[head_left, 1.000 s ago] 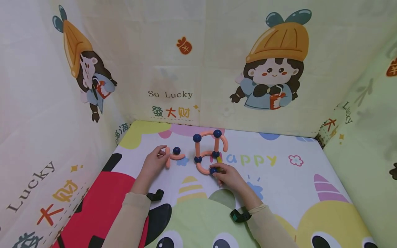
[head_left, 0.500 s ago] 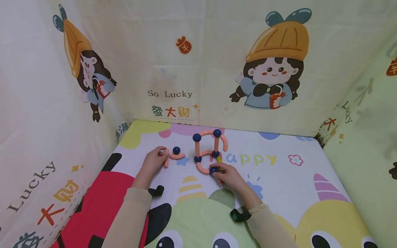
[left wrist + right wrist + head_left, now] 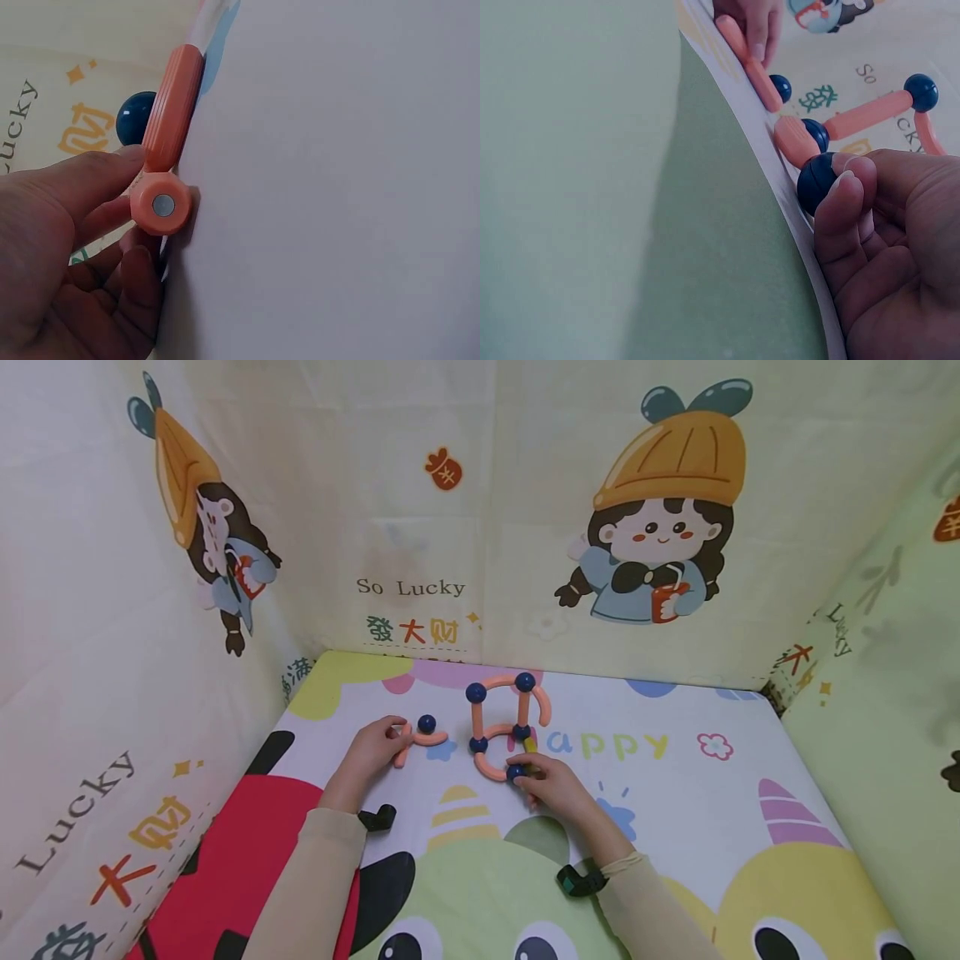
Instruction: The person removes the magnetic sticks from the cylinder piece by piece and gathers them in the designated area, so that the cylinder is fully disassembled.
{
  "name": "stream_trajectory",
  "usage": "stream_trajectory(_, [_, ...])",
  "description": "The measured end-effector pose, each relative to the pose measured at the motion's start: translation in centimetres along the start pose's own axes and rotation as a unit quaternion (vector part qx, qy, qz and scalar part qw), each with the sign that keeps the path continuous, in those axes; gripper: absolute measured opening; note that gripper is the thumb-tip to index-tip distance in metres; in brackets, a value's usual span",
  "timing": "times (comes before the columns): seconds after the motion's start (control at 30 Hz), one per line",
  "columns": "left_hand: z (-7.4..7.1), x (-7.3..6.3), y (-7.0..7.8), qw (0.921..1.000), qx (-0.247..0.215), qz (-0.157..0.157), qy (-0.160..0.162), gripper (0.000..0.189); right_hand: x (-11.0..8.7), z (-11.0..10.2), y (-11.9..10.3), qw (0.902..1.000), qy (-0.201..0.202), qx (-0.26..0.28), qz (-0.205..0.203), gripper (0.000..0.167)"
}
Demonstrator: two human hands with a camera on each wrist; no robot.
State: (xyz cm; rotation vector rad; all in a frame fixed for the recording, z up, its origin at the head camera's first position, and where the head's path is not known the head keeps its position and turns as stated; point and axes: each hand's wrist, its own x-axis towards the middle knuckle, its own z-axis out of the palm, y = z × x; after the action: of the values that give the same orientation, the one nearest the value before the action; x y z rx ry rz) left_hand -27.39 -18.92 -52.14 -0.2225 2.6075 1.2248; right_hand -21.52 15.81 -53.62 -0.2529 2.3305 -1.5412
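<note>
On a table (image 3: 660,793) covered in a bright cartoon print, 2 bare hands work with salmon-pink rods and glossy navy balls. At left, the left hand (image 3: 367,753) pinches a straight salmon rod (image 3: 160,204) between thumb and fingers; a round silver disc shows in its end. A ribbed, curved salmon rod (image 3: 172,109) meets it, reaching right, with a loose ball (image 3: 427,723) just beside it on the far side.

Near the middle stands an open frame (image 3: 498,731) with 5 balls at its joints: 2 raised on upright straight rods, 2 at their feet and 1 at the near corner. Curved rods link them, and another curves down from the far right top ball. The right hand (image 3: 557,787) has thumb and fingertips clamped on the near corner ball (image 3: 816,184). Just beyond that hand, a yellow piece (image 3: 530,745) partly shows.
</note>
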Motion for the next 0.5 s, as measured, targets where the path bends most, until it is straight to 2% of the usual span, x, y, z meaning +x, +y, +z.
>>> stream_trajectory(0.13, [0.0,-0.1,0.2,0.9999,-0.002,0.009,0.008,0.059,0.1,0.0,0.1,1.0,-0.001,0.0,-0.001,0.03])
stream_trajectory(0.27, [0.1,-0.4,1.2,0.9986,0.008,0.029,0.043,0.054,0.0,0.0,0.0,1.0,-0.004,-0.002,-0.001,0.031])
stream_trajectory(0.37, [0.4,-0.7,2.9,0.9953,0.013,0.068,0.068,0.05,0.0,0.0,-0.1,1.0,-0.004,-0.003,-0.001,0.03])
stream_trajectory(0.43, [0.5,-0.9,4.2,0.9926,0.0,0.102,0.066,0.051,0.0,-0.1,0.0,1.0,-0.003,-0.003,-0.002,0.03])
stream_trajectory(0.5, [0.7,-1.2,5.5,0.9892,-0.028,0.135,0.051,0.052,0.0,0.0,0.0,1.0,-0.003,-0.002,-0.003,0.03])
